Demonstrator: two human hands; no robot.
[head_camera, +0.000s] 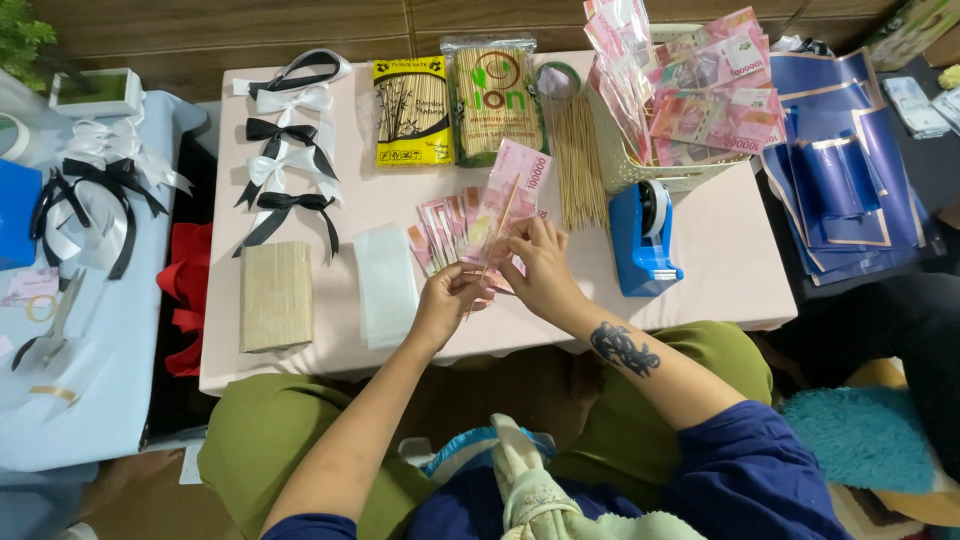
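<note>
Green-trousered knees (300, 440) and blue sleeves fill the near edge of the view, with both forearms reaching over the table's front edge. A pink banknote in a clear sleeve (508, 195) is held upright above the table centre, with a thin wooden skewer (492, 240) laid against it; the left hand (447, 300) is pinched on the skewer's lower end, and the right hand (540, 270) is closed on the note's lower edge. More sleeved notes (440, 228) are fanned just behind the hands. On the pale pink tabletop (700, 270), a blue tape dispenser (643, 240) stands to the right, loose skewers (578, 170) and two skewer packets (455, 105) lie behind, and black and white ribbon bows (290, 150) run along the left. Bare tabletop is seen only along the front and right edges.
</note>
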